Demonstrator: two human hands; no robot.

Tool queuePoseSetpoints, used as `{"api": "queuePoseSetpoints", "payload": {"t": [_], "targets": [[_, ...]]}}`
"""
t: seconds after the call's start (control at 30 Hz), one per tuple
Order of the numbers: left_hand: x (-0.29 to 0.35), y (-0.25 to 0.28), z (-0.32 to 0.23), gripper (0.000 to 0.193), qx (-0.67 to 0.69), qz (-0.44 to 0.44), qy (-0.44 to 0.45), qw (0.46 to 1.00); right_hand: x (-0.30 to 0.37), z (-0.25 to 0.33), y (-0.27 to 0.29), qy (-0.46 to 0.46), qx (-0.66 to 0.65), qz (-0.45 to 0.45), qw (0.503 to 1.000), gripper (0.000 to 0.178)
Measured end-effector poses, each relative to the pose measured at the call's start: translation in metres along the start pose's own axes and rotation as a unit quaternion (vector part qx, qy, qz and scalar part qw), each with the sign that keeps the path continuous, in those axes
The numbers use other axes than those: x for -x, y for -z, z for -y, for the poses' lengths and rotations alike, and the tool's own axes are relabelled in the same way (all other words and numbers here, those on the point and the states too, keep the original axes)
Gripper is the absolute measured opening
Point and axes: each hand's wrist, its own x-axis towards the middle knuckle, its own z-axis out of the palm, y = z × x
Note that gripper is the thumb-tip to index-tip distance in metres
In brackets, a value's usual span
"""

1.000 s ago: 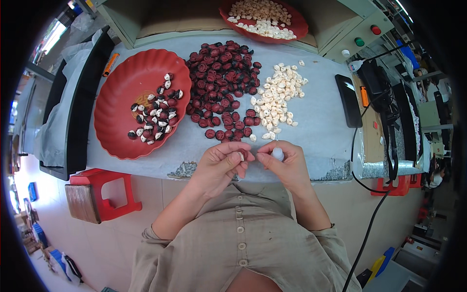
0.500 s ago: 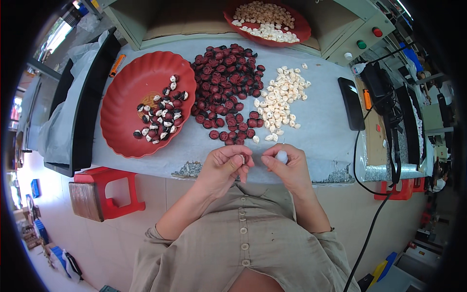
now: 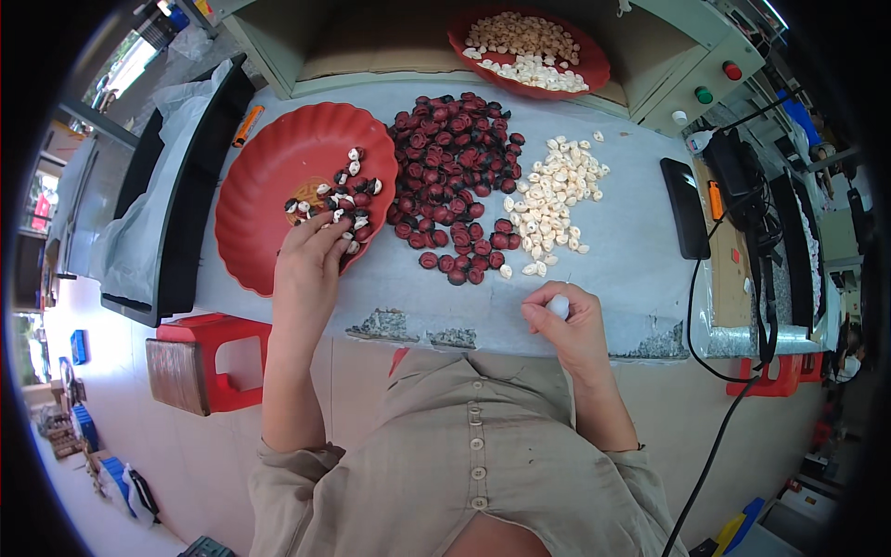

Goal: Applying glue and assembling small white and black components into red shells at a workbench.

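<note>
My left hand point(image 3: 311, 251) is over the right part of a scalloped red plate point(image 3: 255, 186), its fingertips closed together among small dark red, black and white pieces point(image 3: 362, 200). One such piece seems to be at the fingertips; the fingers partly hide it. Close to the table's front edge, my right hand point(image 3: 571, 320) is wrapped round a small whitish bottle point(image 3: 558, 306). Between the hands and farther back spreads a heap of dark red, black-edged cup-shaped pieces point(image 3: 455, 158). Right of it lies a pile of cream-white shell-like pieces point(image 3: 557, 200).
A second red plate point(image 3: 594, 70) with cream and white pieces stands inside a grey-green cabinet point(image 3: 668, 93) at the back. A black tray point(image 3: 204, 186) borders the left side. A phone point(image 3: 684, 209), orange cutter point(image 3: 715, 200) and black cable point(image 3: 691, 306) are on the right.
My left hand has moved from beside my right hand to the red plate on the left, carrying a small piece. My right hand keeps the bottle near the table's front edge.
</note>
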Motion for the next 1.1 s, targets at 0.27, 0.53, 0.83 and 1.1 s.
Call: {"api": "queuePoseSetpoints", "payload": {"t": [0.27,0.53,0.83,1.1], "targets": [[0.024,-0.052,-0.049,0.015,-0.065,-0.004,-0.039,0.997,-0.004,-0.007,0.007,0.044,-0.137,0.027,0.989,0.023],[0.028,-0.062,-0.044,0.014,0.089,-0.062,-0.072,0.992,0.003,0.003,0.014,0.064,-0.211,-0.03,0.975,0.025],[0.03,-0.07,-0.077,0.023,0.728,0.245,0.345,0.539,0.006,0.008,0.028,0.081,-0.172,-0.101,0.977,0.032],[0.039,-0.082,-0.068,0.02,0.782,0.255,0.345,0.452,0.014,0.019,0.017,0.128,-0.244,-0.108,0.955,0.032]]}}
